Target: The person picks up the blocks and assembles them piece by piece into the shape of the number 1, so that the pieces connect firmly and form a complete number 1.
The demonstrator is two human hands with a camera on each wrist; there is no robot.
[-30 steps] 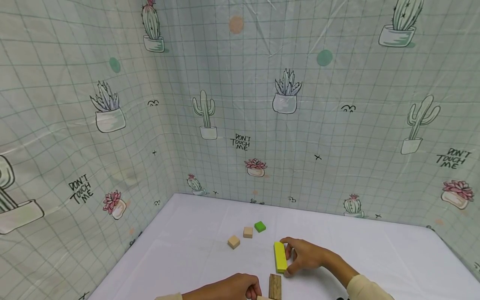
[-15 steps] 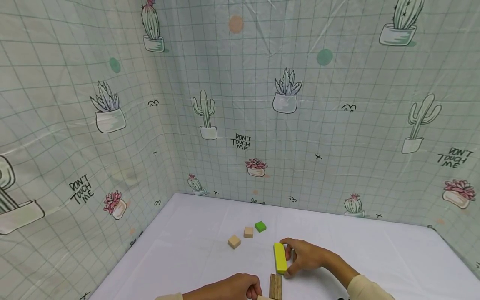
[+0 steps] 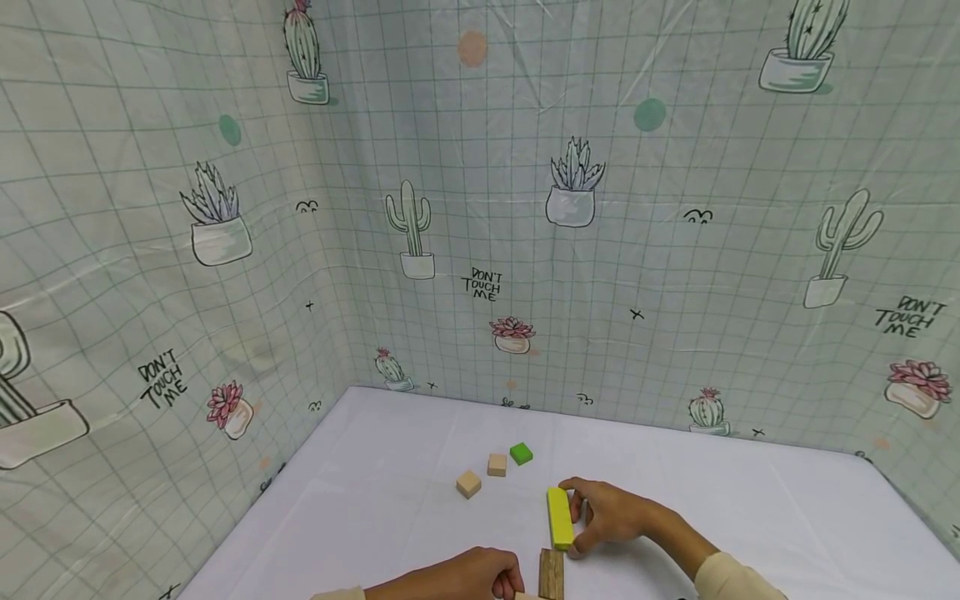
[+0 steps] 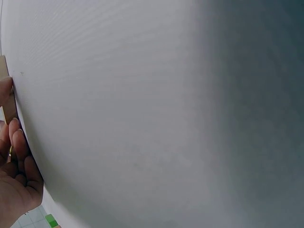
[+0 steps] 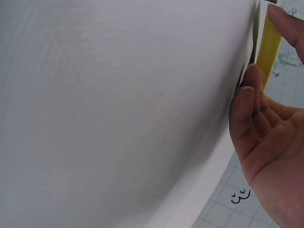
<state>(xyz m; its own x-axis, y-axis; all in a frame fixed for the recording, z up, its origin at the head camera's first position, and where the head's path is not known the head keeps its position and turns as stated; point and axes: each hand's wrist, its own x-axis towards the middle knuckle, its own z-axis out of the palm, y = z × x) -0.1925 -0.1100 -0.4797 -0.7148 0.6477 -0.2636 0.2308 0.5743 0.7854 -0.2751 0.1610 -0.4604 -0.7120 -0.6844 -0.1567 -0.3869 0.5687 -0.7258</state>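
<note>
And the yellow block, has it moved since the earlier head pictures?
Yes, slightly: in the head view, the yellow block has shifted toward the person, a little farther from the green block, which has stayed put.

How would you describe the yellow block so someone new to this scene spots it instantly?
In the head view, start at the white table and find the right hand. It holds the yellow block, a long bar just beyond the brown wooden block. Colour sets it apart: no other visible block is yellow.
</note>
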